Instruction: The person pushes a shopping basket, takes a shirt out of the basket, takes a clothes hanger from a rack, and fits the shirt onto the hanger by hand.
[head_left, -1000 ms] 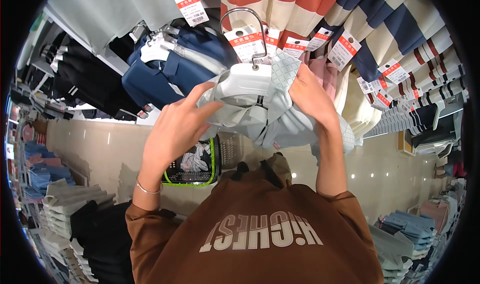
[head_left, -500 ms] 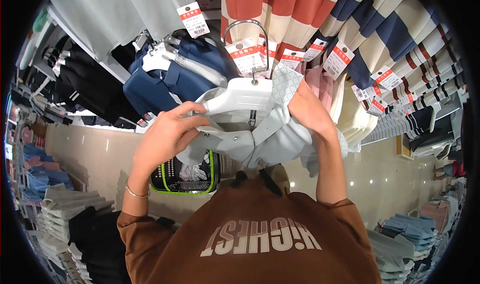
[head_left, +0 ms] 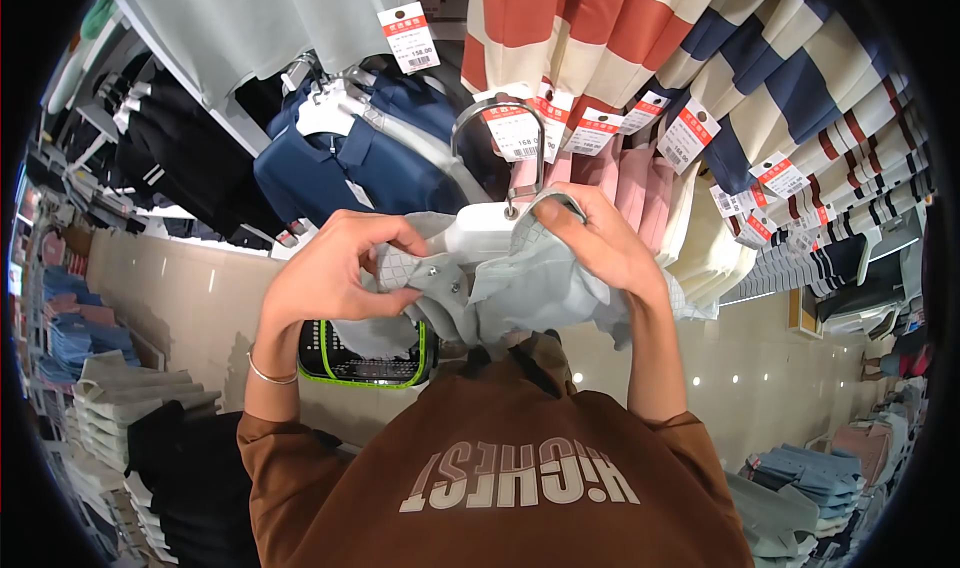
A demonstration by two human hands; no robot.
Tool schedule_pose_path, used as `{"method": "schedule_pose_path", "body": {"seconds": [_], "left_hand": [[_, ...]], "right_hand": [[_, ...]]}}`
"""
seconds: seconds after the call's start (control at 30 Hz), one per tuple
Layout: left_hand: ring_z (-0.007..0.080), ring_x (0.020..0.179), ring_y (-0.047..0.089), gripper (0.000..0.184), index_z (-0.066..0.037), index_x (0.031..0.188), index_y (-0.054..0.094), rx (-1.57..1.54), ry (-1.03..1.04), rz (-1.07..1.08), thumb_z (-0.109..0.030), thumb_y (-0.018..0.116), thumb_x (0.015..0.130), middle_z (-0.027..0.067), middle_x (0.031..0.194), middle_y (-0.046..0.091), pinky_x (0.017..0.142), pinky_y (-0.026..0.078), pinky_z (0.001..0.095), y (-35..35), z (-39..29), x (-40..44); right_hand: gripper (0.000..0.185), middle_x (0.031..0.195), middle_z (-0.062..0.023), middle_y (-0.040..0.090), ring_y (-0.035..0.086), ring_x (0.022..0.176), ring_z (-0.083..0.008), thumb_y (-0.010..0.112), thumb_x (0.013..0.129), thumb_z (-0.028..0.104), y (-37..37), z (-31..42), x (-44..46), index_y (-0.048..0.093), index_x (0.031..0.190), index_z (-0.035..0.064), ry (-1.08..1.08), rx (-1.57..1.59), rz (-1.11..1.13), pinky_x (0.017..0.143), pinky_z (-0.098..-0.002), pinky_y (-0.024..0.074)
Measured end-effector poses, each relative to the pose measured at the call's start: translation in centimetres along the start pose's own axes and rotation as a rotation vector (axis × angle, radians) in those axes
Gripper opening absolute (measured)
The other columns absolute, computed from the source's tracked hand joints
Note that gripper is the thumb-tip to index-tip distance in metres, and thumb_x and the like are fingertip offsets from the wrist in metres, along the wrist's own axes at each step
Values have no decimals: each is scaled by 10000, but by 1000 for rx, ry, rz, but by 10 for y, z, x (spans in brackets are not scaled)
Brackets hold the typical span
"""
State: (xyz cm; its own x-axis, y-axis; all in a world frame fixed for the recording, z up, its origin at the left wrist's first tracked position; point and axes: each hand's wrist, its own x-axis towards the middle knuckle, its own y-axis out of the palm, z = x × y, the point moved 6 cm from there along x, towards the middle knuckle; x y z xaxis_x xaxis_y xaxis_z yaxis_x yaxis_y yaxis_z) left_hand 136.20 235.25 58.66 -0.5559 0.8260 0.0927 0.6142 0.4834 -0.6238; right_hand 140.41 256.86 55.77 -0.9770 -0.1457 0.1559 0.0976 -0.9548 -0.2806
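Observation:
A light grey collared shirt (head_left: 520, 293) hangs on a white hanger (head_left: 480, 231) in front of my chest. The metal hook (head_left: 497, 118) points up toward the rack. My left hand (head_left: 345, 268) pinches one side of the collar between thumb and fingers, where a quilted pattern and small snap buttons show. My right hand (head_left: 600, 233) grips the other side of the collar, thumb on top, near the hanger's middle. The front of the collar is partly spread, and cloth covers the hanger's right arm.
Navy polo shirts (head_left: 345, 168) hang behind, left of the hook. Striped garments (head_left: 570, 28) with price tags (head_left: 690, 133) hang at the upper right. A black basket (head_left: 365, 363) with a green rim stands below on the tiled floor. Folded clothes (head_left: 805, 478) lie in stacks at the lower right.
My left hand has gone from the hanger's shoulder to the collar edge, turning it outward. My right hand has folded its collar side down toward the hanger, and the hanger has dropped slightly.

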Motion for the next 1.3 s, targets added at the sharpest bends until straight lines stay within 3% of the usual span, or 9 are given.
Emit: {"method": "schedule_pose_path", "body": {"seconds": [0.2, 0.3, 0.4, 0.53, 0.63, 0.73, 0.93, 1.23, 1.3], "left_hand": [[191, 719, 605, 326, 1, 976, 639, -17, 38, 41, -22, 689, 654, 103, 918, 641, 555, 472, 270, 3, -1, -6], [194, 665, 606, 289, 19, 956, 648, 17, -5, 96, -26, 681, 673, 90, 847, 662, 537, 465, 266, -3, 3, -7], [101, 610, 618, 204, 42, 949, 643, -15, -48, 79, 22, 663, 747, 70, 788, 632, 460, 398, 203, -4, 17, -10], [104, 670, 677, 110, 87, 900, 644, -163, -137, 25, -3, 585, 882, 72, 769, 655, 442, 382, 192, 0, 29, -11], [130, 670, 682, 119, 95, 937, 644, -221, -166, -18, 11, 584, 879, 84, 789, 658, 477, 442, 191, 3, 29, -10], [101, 592, 652, 166, 109, 932, 653, -428, -192, -157, -19, 558, 887, 84, 711, 669, 461, 459, 198, 11, 32, -8], [179, 624, 686, 188, 138, 933, 637, -590, -277, -216, -25, 552, 894, 121, 775, 668, 545, 560, 243, 17, 31, -2], [200, 603, 686, 160, 108, 877, 636, -425, -362, -16, -37, 572, 902, 115, 741, 656, 502, 562, 238, 13, 37, -10], [197, 603, 685, 157, 101, 880, 640, -480, -337, -56, -39, 572, 902, 112, 735, 656, 498, 558, 241, 16, 36, -8]], "right_hand": [[593, 693, -65, 585, 504, 659, -106, 560, 893, 543, 2, -1, 0, 645, 958, -40, 79, -145, -21, 625, -285, 426], [600, 645, -63, 557, 486, 611, -110, 568, 884, 545, 3, -3, -1, 643, 963, -45, 105, -167, -48, 583, -298, 414], [583, 610, -50, 526, 468, 583, -113, 586, 877, 528, 3, 1, -2, 643, 941, -49, 194, -205, -40, 555, -307, 399], [536, 617, -45, 513, 464, 589, -108, 608, 876, 485, 6, -1, -1, 632, 914, -48, 117, -143, -68, 552, -304, 393], [511, 646, -56, 548, 471, 603, -109, 613, 883, 458, 8, 2, -3, 635, 929, -50, 143, -147, -29, 557, -301, 398], [481, 689, -77, 586, 482, 612, -118, 632, 883, 427, 14, 9, -6, 635, 940, -50, 141, -114, 4, 562, -300, 406], [458, 747, -98, 613, 499, 594, -136, 663, 868, 416, 19, 2, -8, 631, 988, -25, 83, -109, 1, 552, -299, 412], [454, 748, -123, 594, 489, 568, -145, 684, 858, 397, 20, -4, -9, 607, 1011, -24, 76, -128, 20, 534, -309, 414], [435, 750, -124, 595, 495, 579, -153, 690, 855, 382, 20, -9, -9, 607, 999, -20, 75, -156, 15, 542, -311, 417]]}}
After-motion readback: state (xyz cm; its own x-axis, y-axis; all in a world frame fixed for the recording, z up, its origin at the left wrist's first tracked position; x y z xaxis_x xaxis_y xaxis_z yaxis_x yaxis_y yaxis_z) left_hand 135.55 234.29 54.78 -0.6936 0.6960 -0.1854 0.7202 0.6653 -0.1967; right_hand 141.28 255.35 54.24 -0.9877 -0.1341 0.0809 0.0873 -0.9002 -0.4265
